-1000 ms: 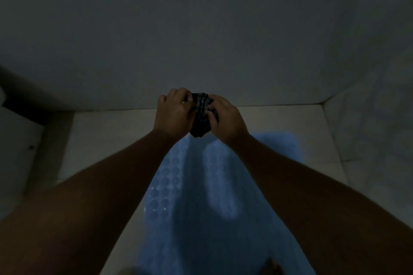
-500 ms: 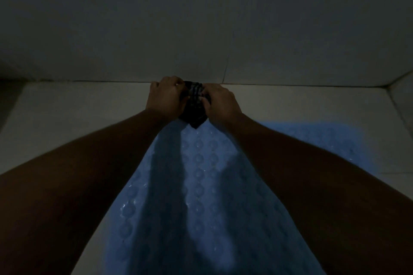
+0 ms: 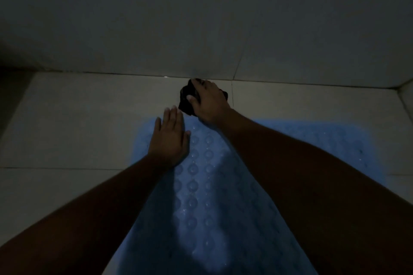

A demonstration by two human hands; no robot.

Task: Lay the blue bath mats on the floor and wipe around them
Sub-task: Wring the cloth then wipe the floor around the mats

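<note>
A blue bath mat (image 3: 201, 196) with round bumps lies flat on the pale tiled floor (image 3: 78, 129), reaching from the bottom edge towards the wall. My left hand (image 3: 168, 140) rests flat on the mat's far left corner, fingers straight. A dark crumpled cloth (image 3: 186, 101) lies on the floor just beyond the mat's far edge, close to the wall. My right hand (image 3: 207, 101) presses down on the cloth, fingers spread over it. Much of the cloth is hidden under that hand. The light is dim.
A tiled wall (image 3: 201, 18) rises right behind the cloth. A second wall (image 3: 406, 96) meets it in the corner at the far right. A dark recess (image 3: 11, 78) sits at the far left. Bare floor tiles lie left of the mat.
Both hands held the cloth in the air between them. Now the left hand has let go and lies on the mat, and the right hand has brought the cloth down to the floor.
</note>
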